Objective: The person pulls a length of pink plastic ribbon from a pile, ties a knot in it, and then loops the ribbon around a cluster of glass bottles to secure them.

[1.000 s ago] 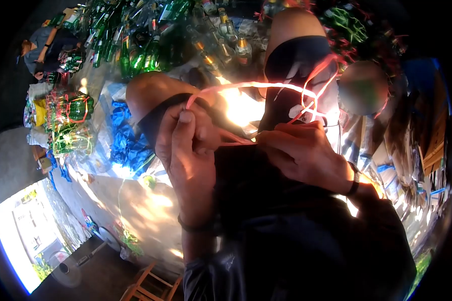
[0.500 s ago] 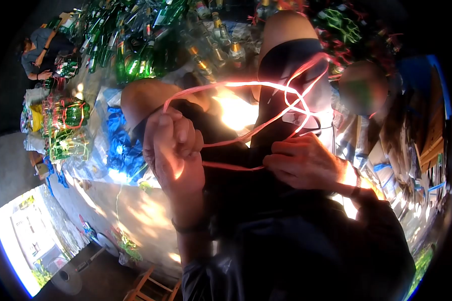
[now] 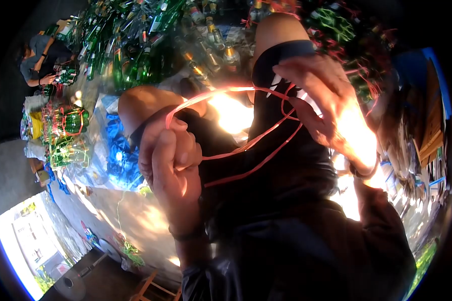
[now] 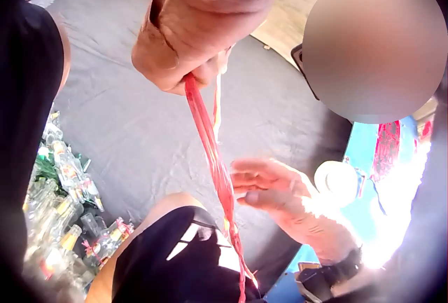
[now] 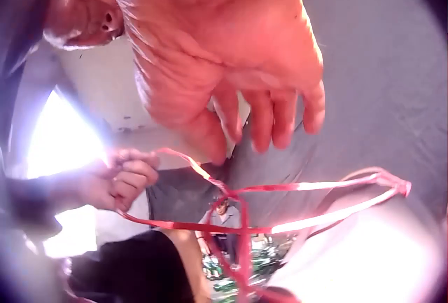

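Note:
A length of pinkish-red plastic twine (image 3: 226,91) stretches in a loose loop above the person's lap. My left hand (image 3: 171,155) grips it with curled fingers, and both strands run from the fist toward the right thigh. There the twine (image 5: 241,229) crosses over itself in a small loop. Above that crossing my right hand (image 3: 331,105) hovers with its fingers spread and loosely bent; in the right wrist view nothing lies between them. Seen from the left wrist, the twine hangs as a flat, crinkled strip below the left fist, close by the right fingertips (image 4: 245,166).
Many green glass bottles (image 3: 145,65) and clear ones (image 3: 231,55) lie beyond the knees. Crumpled blue plastic (image 3: 123,155) is on the left, near tied bottle bundles (image 3: 75,120). Another person (image 3: 42,55) sits at far left. Green twine (image 3: 336,25) lies at upper right.
The right hand has let go of the twine and moved up and forward over the crossing, its fingers opening. The left hand has shifted slightly left and down, keeping its grip.

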Demonstrator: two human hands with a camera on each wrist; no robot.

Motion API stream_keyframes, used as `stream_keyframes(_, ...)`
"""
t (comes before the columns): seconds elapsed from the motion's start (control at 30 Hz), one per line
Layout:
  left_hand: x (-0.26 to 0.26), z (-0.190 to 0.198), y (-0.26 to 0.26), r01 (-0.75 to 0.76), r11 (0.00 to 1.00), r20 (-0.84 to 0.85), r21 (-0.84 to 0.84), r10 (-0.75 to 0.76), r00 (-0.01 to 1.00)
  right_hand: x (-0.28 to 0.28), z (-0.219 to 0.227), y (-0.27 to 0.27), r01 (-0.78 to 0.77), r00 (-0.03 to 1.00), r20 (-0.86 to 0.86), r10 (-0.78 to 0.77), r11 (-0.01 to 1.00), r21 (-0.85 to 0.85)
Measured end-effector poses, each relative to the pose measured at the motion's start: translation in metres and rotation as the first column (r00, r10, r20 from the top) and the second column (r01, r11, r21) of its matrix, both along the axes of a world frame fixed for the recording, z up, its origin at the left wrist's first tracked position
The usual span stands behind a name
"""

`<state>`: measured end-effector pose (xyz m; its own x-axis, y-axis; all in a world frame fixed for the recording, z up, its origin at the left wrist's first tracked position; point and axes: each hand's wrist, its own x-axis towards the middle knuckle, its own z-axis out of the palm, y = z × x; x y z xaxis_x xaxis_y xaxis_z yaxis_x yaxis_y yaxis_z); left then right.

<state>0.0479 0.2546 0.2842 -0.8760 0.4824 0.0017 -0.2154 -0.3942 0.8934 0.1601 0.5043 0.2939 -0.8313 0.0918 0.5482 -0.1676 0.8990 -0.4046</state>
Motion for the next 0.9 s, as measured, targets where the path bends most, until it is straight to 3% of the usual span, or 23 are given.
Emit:
stream_keyframes(0.07,-0.004,-0.002,-0.004,0.025,0.999,-0.009,0.034,-0.024,1.0,-0.003,-0.018,0.013,-0.079,0.992,0.111,0.063,0.986,0.147)
stream_keyframes(0.13,-0.009,-0.004,-0.009,0.045,0.997,-0.015,0.068,-0.044,0.999,-0.002,-0.02,0.013,-0.066,0.99,0.134,0.05,0.991,0.12)
stream_keyframes(0.2,-0.014,-0.005,-0.013,0.007,0.989,0.092,0.146,-0.02,0.996,0.001,-0.022,0.016,-0.041,0.963,0.256,0.086,0.984,-0.175)
stream_keyframes(0.27,-0.019,-0.007,-0.016,0.053,0.986,0.029,0.159,-0.059,0.998,0.004,-0.026,0.024,-0.083,0.957,0.258,0.136,0.975,-0.206)
stream_keyframes(0.33,-0.022,-0.006,-0.015,-0.031,0.974,0.063,0.224,0.017,0.998,0.006,-0.031,0.026,-0.033,0.976,0.188,0.112,0.925,-0.379)
stream_keyframes(0.37,-0.027,-0.009,-0.019,0.037,0.966,0.02,0.257,-0.044,0.999,0.007,-0.027,0.023,0.009,0.981,0.184,0.053,0.947,-0.32)
stream_keyframes(0.47,-0.027,-0.005,-0.017,0.001,0.968,0.015,0.252,-0.005,1.0,0.011,-0.027,0.02,0.081,0.993,0.112,-0.049,0.95,-0.302)
stream_keyframes(0.5,-0.028,-0.004,-0.016,0.001,0.967,0.016,0.253,-0.006,1.0,0.009,-0.029,0.023,0.042,0.999,0.021,-0.04,0.99,-0.137)
stream_keyframes(0.73,-0.03,-0.001,-0.018,0.101,0.953,-0.058,0.287,-0.088,0.994,0.021,-0.033,0.013,0.071,0.997,-0.025,-0.076,0.988,-0.14)
stream_keyframes(0.8,-0.029,0.0,-0.017,0.115,0.952,-0.068,0.284,-0.099,0.993,0.024,-0.035,0.002,0.089,0.984,0.175,-0.042,0.959,-0.271)
stream_keyframes(0.87,-0.025,0.002,-0.017,0.065,0.965,-0.023,0.253,-0.061,0.998,0.023,-0.033,-0.005,0.092,0.986,0.159,-0.055,0.967,-0.236)
stream_keyframes(0.9,-0.021,0.004,-0.017,0.065,0.965,-0.024,0.252,-0.061,0.998,0.025,-0.037,-0.008,0.155,0.979,0.173,-0.103,0.935,-0.319)
